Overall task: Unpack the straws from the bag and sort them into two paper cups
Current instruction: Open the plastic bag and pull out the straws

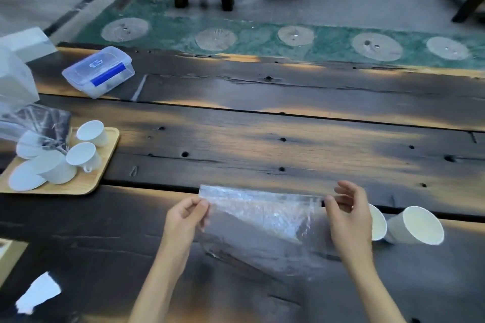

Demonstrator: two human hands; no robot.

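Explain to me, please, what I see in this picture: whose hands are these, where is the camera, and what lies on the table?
No machine is here. A person wears one camera on the head, so you look forward and down at that person's own two bare hands. The left hand and the right hand each pinch one end of the top edge of a clear plastic bag, holding it stretched above the dark wooden table. I cannot make out the straws inside. Beside the right hand stand two paper cups, one partly hidden behind it. At the left, a wooden tray carries small white cups. Farther back lies a clear lidded box.
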